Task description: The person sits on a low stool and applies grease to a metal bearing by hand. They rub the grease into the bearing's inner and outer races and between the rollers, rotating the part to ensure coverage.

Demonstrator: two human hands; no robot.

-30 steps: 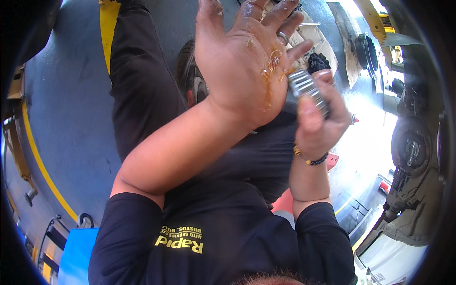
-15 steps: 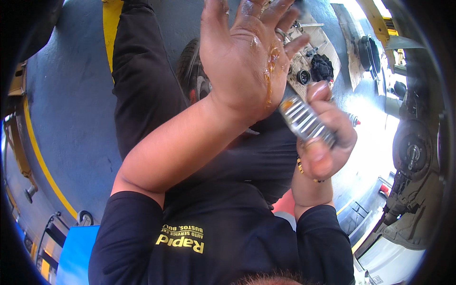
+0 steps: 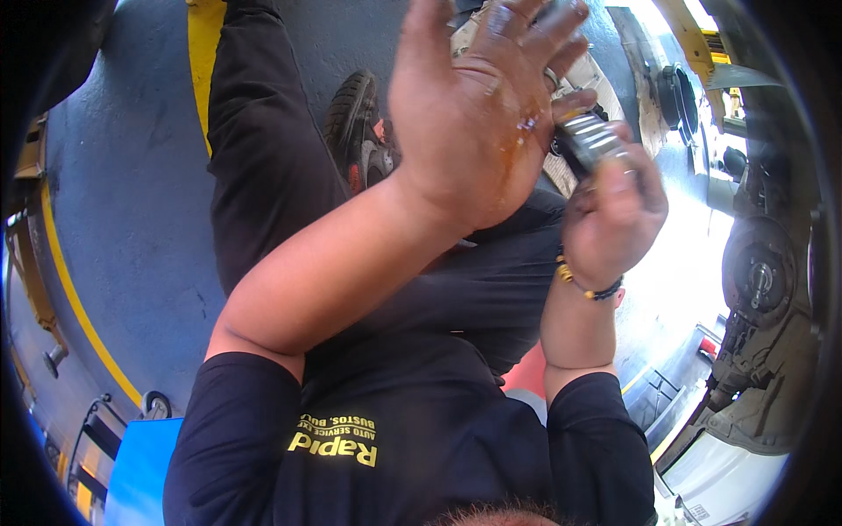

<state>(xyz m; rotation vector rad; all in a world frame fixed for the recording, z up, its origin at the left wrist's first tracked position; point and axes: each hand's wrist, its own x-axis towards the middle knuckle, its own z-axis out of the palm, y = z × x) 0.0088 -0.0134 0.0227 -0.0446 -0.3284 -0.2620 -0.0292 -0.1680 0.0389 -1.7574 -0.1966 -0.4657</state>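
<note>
My left hand point(image 3: 469, 131) is raised with its palm up and fingers spread, holding nothing. Amber grease point(image 3: 511, 156) is smeared across the palm on the little-finger side. My right hand point(image 3: 614, 215), somewhat blurred, pinches a roller bearing point(image 3: 593, 140), a metal ring with shiny rollers around it. The bearing is tilted and sits right beside the outer edge of my left palm, near the little finger. Whether it touches the skin I cannot tell.
Beyond my hands a flattened cardboard sheet point(image 3: 610, 83) lies on the floor, partly hidden. A vehicle's exposed wheel hub point(image 3: 761, 276) stands at the right. My shoe point(image 3: 353, 123) rests on the blue floor. A blue box point(image 3: 145, 465) is at lower left.
My right hand has moved up and away from me with the bearing, from the heel of the left palm toward the little finger. My left hand has shifted slightly right; the grease looks more smeared.
</note>
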